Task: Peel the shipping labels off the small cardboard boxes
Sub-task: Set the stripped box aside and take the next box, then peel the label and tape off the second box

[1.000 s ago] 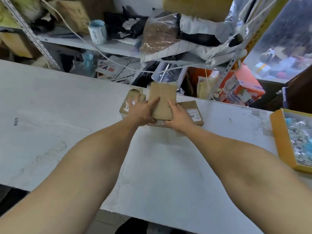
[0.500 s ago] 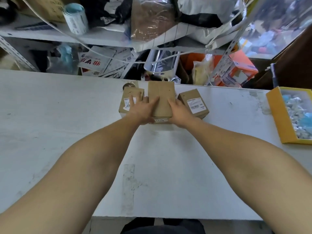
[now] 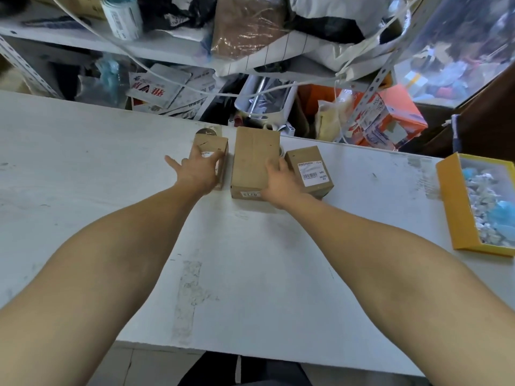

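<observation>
Three small cardboard boxes stand in a row near the far edge of the white table. The middle box is the tallest, with a plain top and a small white sticker low on its near face. My right hand rests against its right side, fingers on the top edge. The left box lies under the spread fingers of my left hand, and a bit of white label shows between the fingers. The right box carries a white shipping label on top and is untouched.
A yellow tray of crumpled white and blue paper scraps sits at the table's right edge. Behind the table a metal shelf holds bags, papers, a label roll and an orange carton. A round tape roll lies behind the left box.
My left hand has let go of the middle box and moved left onto the left box, fingers spread. The middle box now stands on the table with only my right hand on it.
</observation>
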A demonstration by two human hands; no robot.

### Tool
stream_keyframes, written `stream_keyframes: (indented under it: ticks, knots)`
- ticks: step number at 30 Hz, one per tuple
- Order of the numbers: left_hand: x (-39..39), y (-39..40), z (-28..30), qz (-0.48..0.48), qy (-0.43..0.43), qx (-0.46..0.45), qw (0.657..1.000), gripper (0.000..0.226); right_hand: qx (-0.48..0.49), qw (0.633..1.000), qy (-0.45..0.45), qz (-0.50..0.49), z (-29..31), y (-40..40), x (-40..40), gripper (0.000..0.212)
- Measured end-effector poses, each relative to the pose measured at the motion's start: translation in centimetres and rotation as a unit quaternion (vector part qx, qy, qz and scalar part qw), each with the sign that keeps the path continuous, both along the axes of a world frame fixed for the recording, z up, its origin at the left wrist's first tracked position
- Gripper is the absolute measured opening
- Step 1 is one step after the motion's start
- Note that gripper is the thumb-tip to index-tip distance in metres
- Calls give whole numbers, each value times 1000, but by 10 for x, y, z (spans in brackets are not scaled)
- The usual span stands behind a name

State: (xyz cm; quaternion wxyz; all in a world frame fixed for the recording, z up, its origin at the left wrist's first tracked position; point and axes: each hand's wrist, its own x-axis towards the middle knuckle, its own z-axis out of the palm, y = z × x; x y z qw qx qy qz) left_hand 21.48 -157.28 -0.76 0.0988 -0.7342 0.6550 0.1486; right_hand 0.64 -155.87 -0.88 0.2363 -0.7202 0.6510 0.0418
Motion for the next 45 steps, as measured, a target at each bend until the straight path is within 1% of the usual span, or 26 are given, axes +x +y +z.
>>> stream_keyframes:
  ticks: [3,5,8,12,16,22,25,27,32,36,38,40,42,45]
  knots:
    - [-4,12,-1,21,-5,-1,1000,59,-4,999,-15,31,-3,0,-8,85]
    - [-4,20,1,31,5,15,999,58,1,999,-19,36,-3,-1,-10,88]
    - [-4,22,5,49,27,30,998,59,5,999,-14,34,0,-1,-8,88]
    - [-11,17,5,80,33,18,996,38,8,1000,-14,26,1,0,-6,84]
    - [-13,19,2,96,39,6,995,28,5,1000,-18,17,0,1,-3,84]
    - [1,25,6,53,43,18,997,33,8,1000,9,-5,9,8,5,82]
    - [13,37,8,40,53,22,998,33,-22,999,32,-24,13,25,14,76]
    - [21,49,7,24,60,25,998,35,-43,997,43,-45,16,39,24,77]
    - [33,83,9,-14,81,31,996,42,-114,987,34,-106,26,80,53,76]
    - [30,128,8,-14,90,49,995,55,-125,985,33,-114,27,119,64,67]
    - [24,151,8,-31,90,47,994,60,-123,986,31,-112,29,136,62,62]
    - [16,170,8,-48,85,46,994,65,-118,983,26,-135,32,150,54,62]
    - [2,186,8,-51,95,46,993,66,-111,981,21,-155,34,166,38,65]
    - [-25,206,3,-50,114,36,992,64,-80,986,13,-149,33,189,6,73]
